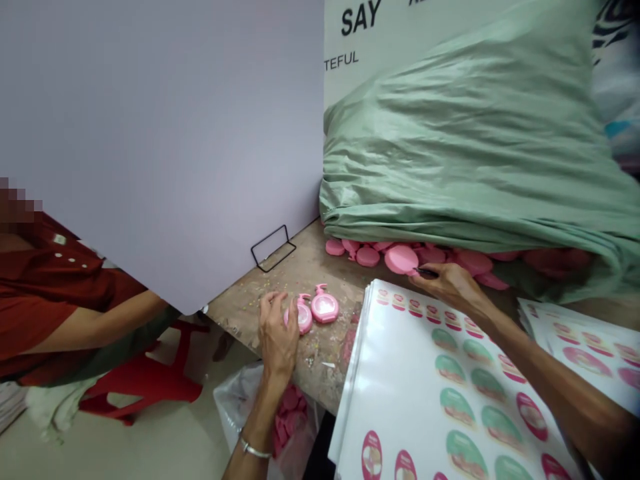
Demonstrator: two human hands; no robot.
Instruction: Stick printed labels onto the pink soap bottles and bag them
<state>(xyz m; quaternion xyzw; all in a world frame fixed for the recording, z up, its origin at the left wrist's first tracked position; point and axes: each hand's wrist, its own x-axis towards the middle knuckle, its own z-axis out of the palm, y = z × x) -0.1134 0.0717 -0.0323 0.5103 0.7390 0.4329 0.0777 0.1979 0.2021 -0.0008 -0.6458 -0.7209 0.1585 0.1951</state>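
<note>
At the far left, a co-worker point(50, 320) in a rust-red top has 1 forearm passing behind a tall, pale grey panel point(175, 147); a red plastic stool point(145, 377) is below that arm. A clear plastic bag point(233, 393) with pink items inside hangs or stands below the worn tabletop point(310, 267). A black wire frame point(280, 259) stands on the tabletop at the panel's foot. In front of it, the person's left hand point(280, 333) rests with bent fingers against the nearer of 2 pink pump-shaped pieces point(304, 319); whether it grips the piece cannot be told. The 2nd piece lies just to the right. Further right, a stack of printed sheets point(425, 400) shows green and pink oval designs. Beyond it, a round pink piece point(401, 259) lies among others at the mouth of a green sack point(465, 153). Beside this piece, the right hand point(445, 283) pinches a slim dark tool point(427, 272). More printed sheets point(590, 347) lie at the far right.
</note>
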